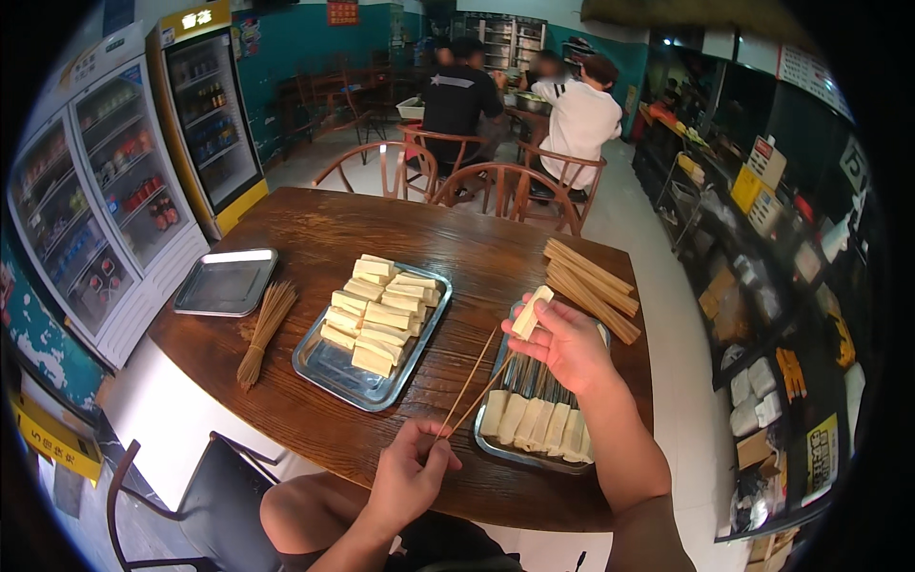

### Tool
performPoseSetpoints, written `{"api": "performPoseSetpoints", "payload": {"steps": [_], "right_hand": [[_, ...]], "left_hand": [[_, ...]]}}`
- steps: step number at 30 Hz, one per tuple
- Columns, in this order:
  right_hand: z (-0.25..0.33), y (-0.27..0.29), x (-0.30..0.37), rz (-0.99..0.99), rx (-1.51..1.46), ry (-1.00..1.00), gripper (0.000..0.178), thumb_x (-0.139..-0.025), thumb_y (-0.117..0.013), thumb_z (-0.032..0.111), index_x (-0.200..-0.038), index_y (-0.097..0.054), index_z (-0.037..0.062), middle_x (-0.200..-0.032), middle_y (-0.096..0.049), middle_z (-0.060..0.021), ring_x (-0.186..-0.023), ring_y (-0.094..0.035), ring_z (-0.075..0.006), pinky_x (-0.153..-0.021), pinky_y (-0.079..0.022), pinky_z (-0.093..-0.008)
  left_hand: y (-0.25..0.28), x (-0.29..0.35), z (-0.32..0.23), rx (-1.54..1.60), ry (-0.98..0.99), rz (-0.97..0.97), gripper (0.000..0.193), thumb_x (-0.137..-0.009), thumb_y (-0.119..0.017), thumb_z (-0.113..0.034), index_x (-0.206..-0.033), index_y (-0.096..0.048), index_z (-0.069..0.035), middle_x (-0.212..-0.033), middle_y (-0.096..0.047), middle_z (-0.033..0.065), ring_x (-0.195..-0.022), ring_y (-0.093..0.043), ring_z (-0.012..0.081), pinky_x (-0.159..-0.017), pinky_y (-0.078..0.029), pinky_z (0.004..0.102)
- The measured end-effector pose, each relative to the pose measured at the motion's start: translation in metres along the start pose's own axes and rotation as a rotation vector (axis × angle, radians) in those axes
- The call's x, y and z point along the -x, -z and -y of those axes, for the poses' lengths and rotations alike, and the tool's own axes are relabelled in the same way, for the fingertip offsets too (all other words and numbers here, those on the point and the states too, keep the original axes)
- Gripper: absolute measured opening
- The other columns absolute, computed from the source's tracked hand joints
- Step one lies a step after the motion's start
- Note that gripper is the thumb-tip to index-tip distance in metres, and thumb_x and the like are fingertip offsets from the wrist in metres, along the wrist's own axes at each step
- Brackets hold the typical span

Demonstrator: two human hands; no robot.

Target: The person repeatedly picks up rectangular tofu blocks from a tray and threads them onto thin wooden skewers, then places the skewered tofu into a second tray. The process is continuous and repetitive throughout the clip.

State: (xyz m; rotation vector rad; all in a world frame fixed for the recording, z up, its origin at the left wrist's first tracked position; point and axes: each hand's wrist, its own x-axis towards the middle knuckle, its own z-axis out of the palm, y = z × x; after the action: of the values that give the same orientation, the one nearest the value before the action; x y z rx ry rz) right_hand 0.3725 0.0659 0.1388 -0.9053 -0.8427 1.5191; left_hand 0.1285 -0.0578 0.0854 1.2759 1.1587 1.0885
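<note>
My left hand, near the table's front edge, is closed around two thin wooden skewers that point up and away, their far ends apart. My right hand pinches a pale yellow folded piece of tofu skin between thumb and fingers, above the right metal tray. In that tray lies a row of similar folded pieces on skewers, partly hidden by my right forearm. More loose folded pieces are piled in the middle metal tray.
A metal tray and a tied bundle of skewers lie on the table's left. Bundles of tan sticks rest at the far right. Beyond stand wooden chairs, with people seated. Drinks fridges line the left; a cluttered shelf stands right.
</note>
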Motion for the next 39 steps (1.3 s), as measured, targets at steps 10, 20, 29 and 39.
{"api": "performPoseSetpoints", "payload": {"steps": [10,20,29,39], "right_hand": [[0.002,0.005,0.008,0.01,-0.111,0.065,0.034,-0.1,-0.063,0.024,-0.124,-0.06,0.0001,-0.116,-0.066,-0.0126,-0.107,-0.066,-0.0241,-0.095,-0.057,-0.0434],[0.002,-0.001,0.01,0.037,-0.147,0.045,0.034,-0.1,-0.063,0.022,-0.124,-0.059,-0.0013,-0.117,-0.065,-0.0136,-0.109,-0.066,-0.0256,-0.097,-0.057,-0.0444],[0.002,-0.009,0.014,0.063,-0.052,0.071,0.033,-0.101,-0.062,0.022,-0.124,-0.06,-0.0013,-0.115,-0.066,-0.0132,-0.105,-0.067,-0.0256,-0.094,-0.058,-0.0423],[-0.006,-0.027,0.027,0.119,-0.091,0.065,0.033,-0.101,-0.062,0.021,-0.126,-0.059,-0.0001,-0.116,-0.066,-0.0136,-0.105,-0.068,-0.0269,-0.094,-0.058,-0.0431]], "left_hand": [[-0.008,0.0,0.0,-0.01,-0.009,-0.002,0.015,-0.098,-0.053,-0.003,-0.113,-0.052,0.0,-0.077,-0.068,0.0076,-0.073,-0.064,0.0099,-0.069,-0.05,0.022],[-0.007,-0.001,-0.003,-0.011,-0.003,-0.02,0.014,-0.099,-0.054,-0.002,-0.112,-0.052,0.0,-0.077,-0.067,0.007,-0.072,-0.063,0.0094,-0.071,-0.05,0.0219],[-0.007,-0.003,-0.005,-0.017,-0.007,-0.027,0.014,-0.098,-0.055,-0.004,-0.111,-0.053,0.0,-0.075,-0.067,0.0065,-0.07,-0.063,0.0088,-0.068,-0.049,0.0224],[-0.02,-0.006,-0.009,0.125,-0.064,-0.059,0.013,-0.099,-0.054,-0.002,-0.112,-0.051,0.0,-0.079,-0.065,0.0064,-0.069,-0.061,0.0091,-0.067,-0.048,0.0212]]}}
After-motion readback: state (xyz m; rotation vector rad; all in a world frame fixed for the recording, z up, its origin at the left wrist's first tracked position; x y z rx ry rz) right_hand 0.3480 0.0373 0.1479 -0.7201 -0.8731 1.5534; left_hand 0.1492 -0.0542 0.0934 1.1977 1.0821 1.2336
